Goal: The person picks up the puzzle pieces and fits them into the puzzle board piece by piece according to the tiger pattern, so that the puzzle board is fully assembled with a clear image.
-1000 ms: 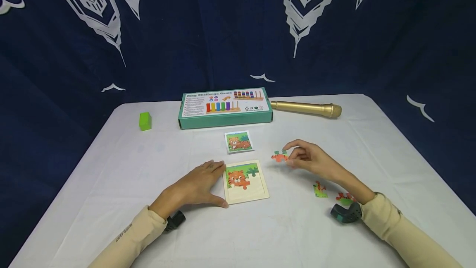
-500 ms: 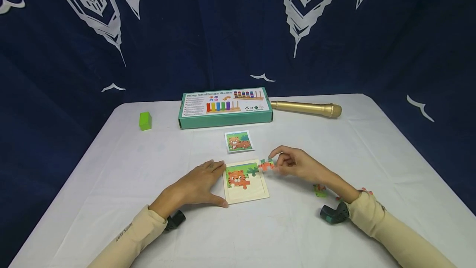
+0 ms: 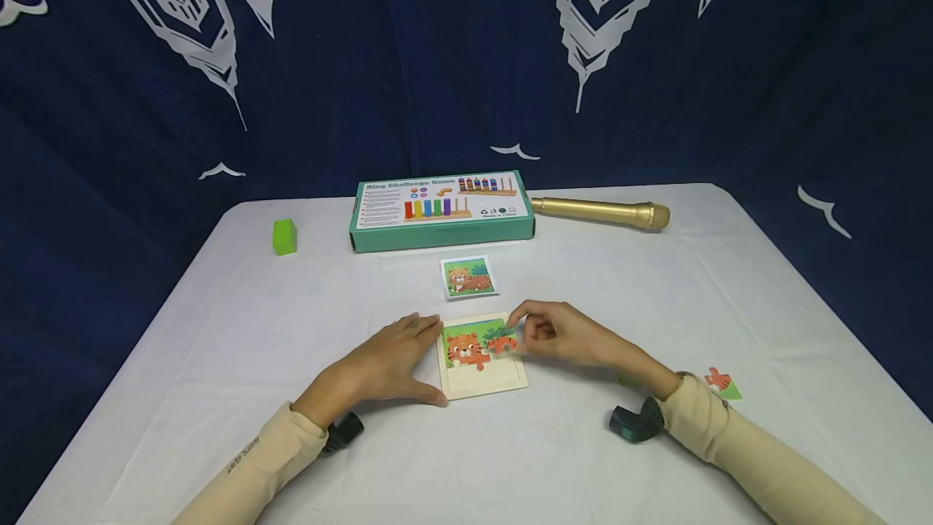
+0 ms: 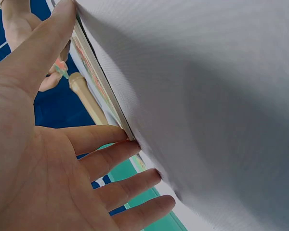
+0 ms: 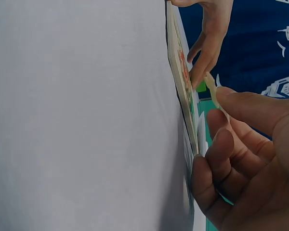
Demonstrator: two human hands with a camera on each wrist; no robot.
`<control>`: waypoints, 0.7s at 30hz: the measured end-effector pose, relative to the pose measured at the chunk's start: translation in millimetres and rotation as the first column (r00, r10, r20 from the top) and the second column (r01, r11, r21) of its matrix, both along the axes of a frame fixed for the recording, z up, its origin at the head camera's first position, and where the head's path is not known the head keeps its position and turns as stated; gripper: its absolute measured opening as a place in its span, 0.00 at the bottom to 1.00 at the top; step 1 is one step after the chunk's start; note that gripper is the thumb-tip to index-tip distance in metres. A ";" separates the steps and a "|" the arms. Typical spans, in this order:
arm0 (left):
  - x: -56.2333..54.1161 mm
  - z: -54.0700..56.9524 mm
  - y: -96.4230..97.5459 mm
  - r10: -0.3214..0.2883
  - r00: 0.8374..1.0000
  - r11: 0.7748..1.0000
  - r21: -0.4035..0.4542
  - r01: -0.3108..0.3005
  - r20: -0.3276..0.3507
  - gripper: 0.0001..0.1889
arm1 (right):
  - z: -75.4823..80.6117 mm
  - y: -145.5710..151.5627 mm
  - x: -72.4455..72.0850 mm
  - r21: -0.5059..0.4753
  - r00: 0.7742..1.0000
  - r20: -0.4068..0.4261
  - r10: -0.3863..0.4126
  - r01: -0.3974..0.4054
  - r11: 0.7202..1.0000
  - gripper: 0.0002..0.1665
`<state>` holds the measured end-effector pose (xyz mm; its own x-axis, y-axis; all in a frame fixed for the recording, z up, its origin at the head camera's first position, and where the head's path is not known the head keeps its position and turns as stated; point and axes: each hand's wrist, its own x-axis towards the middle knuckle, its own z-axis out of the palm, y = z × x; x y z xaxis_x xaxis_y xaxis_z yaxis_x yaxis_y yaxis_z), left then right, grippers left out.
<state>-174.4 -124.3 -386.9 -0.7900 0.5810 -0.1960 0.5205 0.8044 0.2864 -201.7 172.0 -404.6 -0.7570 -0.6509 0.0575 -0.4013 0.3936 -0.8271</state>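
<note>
A square jigsaw tray (image 3: 481,384) lies in front of me; a tiger-face piece (image 3: 466,351) and green background pieces sit in its upper part. My left hand (image 3: 382,359) rests at the tray's left side, fingers extended, thumb at the lower corner; in the left wrist view the thumb and fingertips touch the tray's edge (image 4: 102,82). My right hand (image 3: 572,337) pinches an orange-striped puzzle piece (image 3: 501,343) over the tray's right part. The right wrist view shows that puzzle piece (image 5: 211,87) edge-on between thumb and finger, tilted above the tray.
A tiger picture card (image 3: 468,279) lies behind the tray. Farther back are a green game box (image 3: 445,241), a gold microphone (image 3: 598,211) and a green block (image 3: 285,237). A loose puzzle piece (image 3: 722,383) lies by the right sleeve; another is mostly hidden under the right forearm.
My right hand has carried the puzzle piece leftward from the table's right side to over the tray. The left hand and tray have stayed put.
</note>
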 end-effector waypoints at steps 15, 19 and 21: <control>0.5 1.4 0.1 -0.001 1.000 1.000 0.003 0.001 -0.002 0.57 | 3.9 -10.2 2.2 0.073 1.000 -0.027 -0.001 0.003 0.997 0.16; 0.6 0.8 0.1 0.004 1.000 1.000 0.006 -0.004 0.004 0.57 | 3.2 -11.6 1.9 0.084 1.000 -0.017 -0.003 0.004 0.996 0.16; 0.3 0.2 0.0 0.006 1.000 1.000 0.006 -0.006 0.005 0.57 | 3.9 -12.3 2.0 0.093 1.000 -0.014 -0.009 0.010 0.996 0.16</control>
<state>-174.1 -124.3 -386.8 -0.7923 0.5776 -0.1968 0.5144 0.8057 0.2937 -199.7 159.7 -400.6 -0.7627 -0.6467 0.0079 -0.4084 0.4721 -0.7812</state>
